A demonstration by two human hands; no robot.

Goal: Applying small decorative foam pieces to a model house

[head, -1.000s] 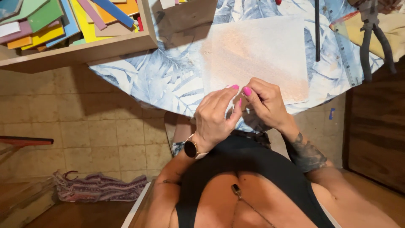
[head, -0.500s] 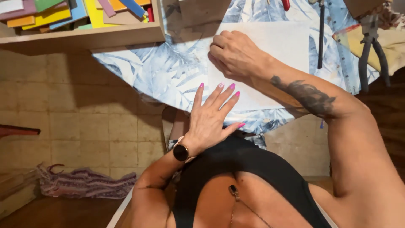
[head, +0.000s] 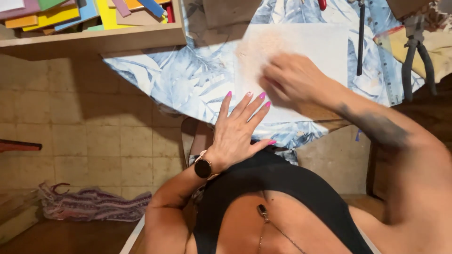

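A white sheet (head: 320, 44) with a faint orange tint lies on the round table with a blue leaf-pattern cloth (head: 179, 80). My left hand (head: 238, 129) lies flat with fingers spread, its pink-nailed fingertips on the sheet's near left corner; a dark watch is on that wrist. My right hand (head: 292, 80) rests on the middle of the sheet with curled fingers, blurred by motion. Whether it holds something small is hidden. My tattooed right forearm crosses the sheet's near edge.
A wooden box of coloured sheets (head: 84, 19) sits at the table's far left. A black rod (head: 360, 42), a ruler (head: 387, 66), a red-handled tool (head: 321, 3) and dark pliers (head: 416, 51) lie right of the sheet. A striped cloth (head: 94, 203) lies on the tiled floor.
One second ago both hands pinched something at the sheet's near edge. My left hand then flattened on the corner. My right hand went to the sheet's far left and has now slid right.
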